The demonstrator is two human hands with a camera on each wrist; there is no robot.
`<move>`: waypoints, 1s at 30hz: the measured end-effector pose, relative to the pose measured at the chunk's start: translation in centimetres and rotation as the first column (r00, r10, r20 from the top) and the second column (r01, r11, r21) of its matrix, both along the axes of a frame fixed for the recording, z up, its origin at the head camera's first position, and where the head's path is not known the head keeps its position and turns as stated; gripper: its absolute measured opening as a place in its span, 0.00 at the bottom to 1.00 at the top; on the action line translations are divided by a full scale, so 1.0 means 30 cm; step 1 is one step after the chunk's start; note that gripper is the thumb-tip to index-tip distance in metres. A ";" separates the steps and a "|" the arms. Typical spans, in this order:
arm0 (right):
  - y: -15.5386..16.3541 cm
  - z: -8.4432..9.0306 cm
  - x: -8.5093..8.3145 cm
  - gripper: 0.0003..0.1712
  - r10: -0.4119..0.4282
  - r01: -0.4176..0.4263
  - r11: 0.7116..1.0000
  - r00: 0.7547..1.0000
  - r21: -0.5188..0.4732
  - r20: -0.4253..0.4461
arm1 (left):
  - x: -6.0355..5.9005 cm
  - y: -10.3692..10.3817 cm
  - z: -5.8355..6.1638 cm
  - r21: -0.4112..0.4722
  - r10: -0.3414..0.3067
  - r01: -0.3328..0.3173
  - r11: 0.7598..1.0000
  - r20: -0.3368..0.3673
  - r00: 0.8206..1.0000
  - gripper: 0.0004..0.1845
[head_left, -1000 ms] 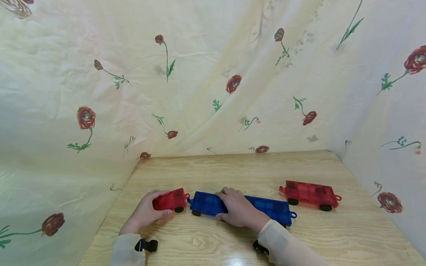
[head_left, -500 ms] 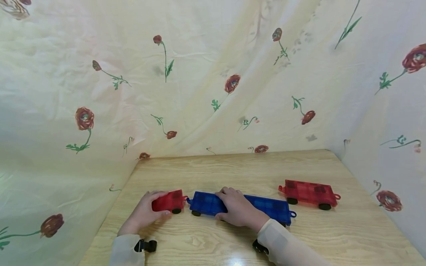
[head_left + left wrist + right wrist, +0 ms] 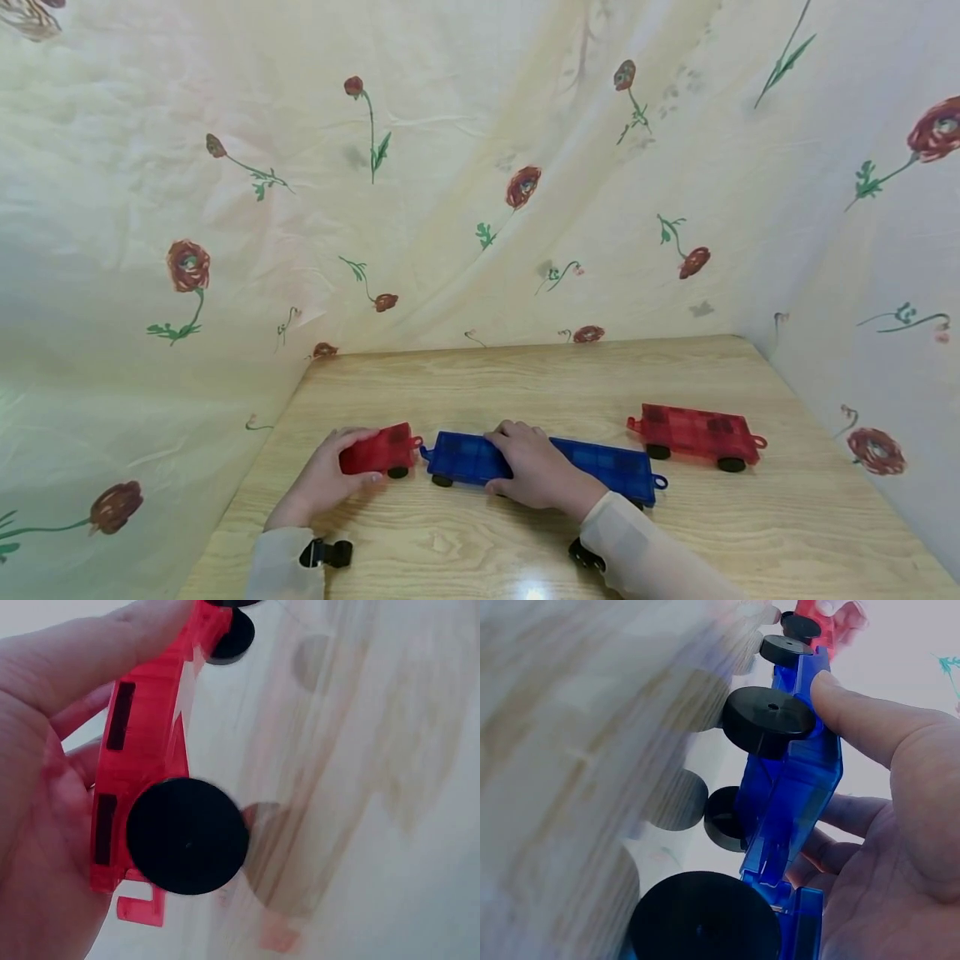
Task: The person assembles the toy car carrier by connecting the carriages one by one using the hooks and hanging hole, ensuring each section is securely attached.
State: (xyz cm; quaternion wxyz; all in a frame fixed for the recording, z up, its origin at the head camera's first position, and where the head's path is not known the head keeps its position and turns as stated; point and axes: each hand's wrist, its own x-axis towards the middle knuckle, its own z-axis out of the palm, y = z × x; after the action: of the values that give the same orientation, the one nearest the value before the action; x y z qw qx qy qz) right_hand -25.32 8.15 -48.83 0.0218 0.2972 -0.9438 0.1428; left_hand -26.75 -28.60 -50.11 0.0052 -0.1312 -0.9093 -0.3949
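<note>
In the head view my left hand (image 3: 322,479) holds a see-through red toy train car (image 3: 378,450), thumb on the near side and fingers over the far side. In the left wrist view its black wheels and a small hook at one end show. The ring at the red car's right end is close to the hook of a blue toy train car (image 3: 465,458); I cannot tell whether they touch. My right hand (image 3: 540,471) grips that blue car from above, thumb on its near side. Behind it a second blue car (image 3: 611,471) is linked on, as the right wrist view shows.
Another red toy train car (image 3: 697,435) stands apart at the right, with a hook and a ring at its ends. All rest on a wood-grain table (image 3: 450,542). Flower-printed cloth (image 3: 450,208) hangs behind and along both sides.
The red car in my left hand shifted slightly left and down, then its right end rose a little. My right hand and the blue cars stay practically still.
</note>
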 end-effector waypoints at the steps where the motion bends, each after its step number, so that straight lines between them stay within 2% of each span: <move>1: 0.000 0.000 0.000 0.44 0.000 0.000 1.000 1.000 0.000 0.000 | 0.000 0.000 0.000 0.005 -0.003 0.003 1.000 0.008 1.000 0.37; 5: 0.000 0.001 0.002 0.44 0.001 -0.001 1.000 1.000 -0.003 0.001 | 0.000 0.003 -0.003 0.006 -0.013 0.012 1.000 0.027 1.000 0.38; 12: 0.003 0.005 0.003 0.45 0.009 -0.009 1.000 1.000 -0.012 0.007 | -0.008 0.006 -0.010 -0.049 -0.034 0.034 0.998 0.003 0.999 0.38; 20: 0.010 0.004 -0.001 0.45 0.003 -0.002 1.000 1.000 -0.027 0.025 | -0.001 0.003 0.003 -0.066 -0.046 0.047 0.997 0.011 0.999 0.39; 30: 0.033 0.023 -0.009 0.47 -0.012 0.013 1.000 1.000 -0.021 0.019 | 0.010 -0.024 0.007 -0.077 -0.010 0.011 0.997 0.013 1.000 0.38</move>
State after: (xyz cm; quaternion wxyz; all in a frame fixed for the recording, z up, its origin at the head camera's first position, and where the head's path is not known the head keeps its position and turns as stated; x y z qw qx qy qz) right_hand -25.59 9.12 -48.14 0.0170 0.2897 -0.9442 0.1556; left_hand -26.43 -29.32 -49.89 -0.0076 -0.1334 -0.9231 -0.3606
